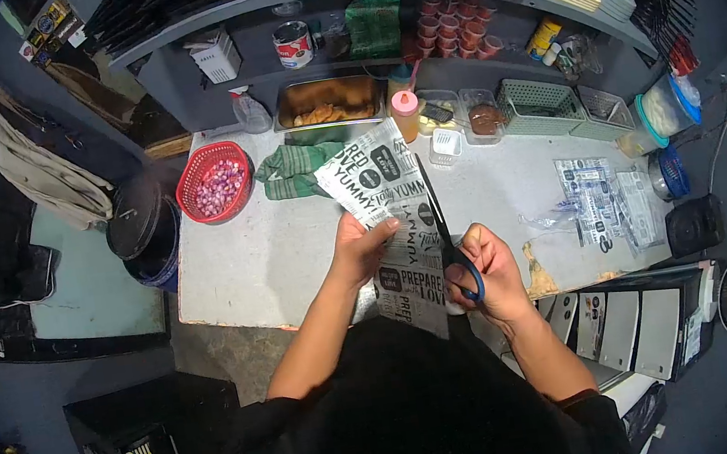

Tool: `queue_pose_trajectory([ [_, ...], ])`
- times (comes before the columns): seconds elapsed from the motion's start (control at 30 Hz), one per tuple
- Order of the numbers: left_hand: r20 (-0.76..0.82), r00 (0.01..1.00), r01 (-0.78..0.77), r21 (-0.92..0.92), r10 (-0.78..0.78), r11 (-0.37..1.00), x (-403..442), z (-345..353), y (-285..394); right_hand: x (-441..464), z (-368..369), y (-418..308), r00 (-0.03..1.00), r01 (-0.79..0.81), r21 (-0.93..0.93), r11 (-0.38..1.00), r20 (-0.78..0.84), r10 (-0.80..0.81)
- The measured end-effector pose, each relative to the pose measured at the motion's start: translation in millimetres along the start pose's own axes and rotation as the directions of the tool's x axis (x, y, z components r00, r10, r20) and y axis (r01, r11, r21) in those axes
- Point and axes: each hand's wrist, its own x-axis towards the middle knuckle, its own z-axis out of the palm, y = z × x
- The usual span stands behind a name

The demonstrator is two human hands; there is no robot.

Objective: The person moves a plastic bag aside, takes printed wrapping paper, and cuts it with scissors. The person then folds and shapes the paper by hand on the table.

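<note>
I see two hands: the left hand (361,250) pinching printed paper (407,244), the right hand (493,270) clamped on one pair of scissors (448,248) beside it, blades and long axis pointing forward.

A food-prep kitchen, shown by chopped onions (219,191), a metal food pan (325,91) and a squeeze bottle (405,113).

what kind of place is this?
Likely a small food-prep kitchen: a red basket of what looks like chopped onion, a metal tray of food, and paper printed "YUMMY".
</note>
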Motion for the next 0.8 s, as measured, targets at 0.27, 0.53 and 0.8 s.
queue_pose_trajectory([
  [0.27, 0.033, 0.999, 0.041, -0.016, -0.04, 0.999, -3, -2, -7, 0, -7, 0, 1.0, 0.004, -0.018, 1.0, 0.01, -0.004],
  [0.53, 0.008, 0.994, 0.106, 0.015, -0.106, 0.994, -8, 1, -12, 1, -4, -3, 1.0, 0.009, 0.013, 1.0, -0.012, -0.009],
  [0.8, 0.031, 0.989, 0.14, 0.048, -0.141, 0.989, -10, -7, -17, 6, -9, 3, 0.997, 0.053, 0.125, 0.991, 0.047, -0.059],
])
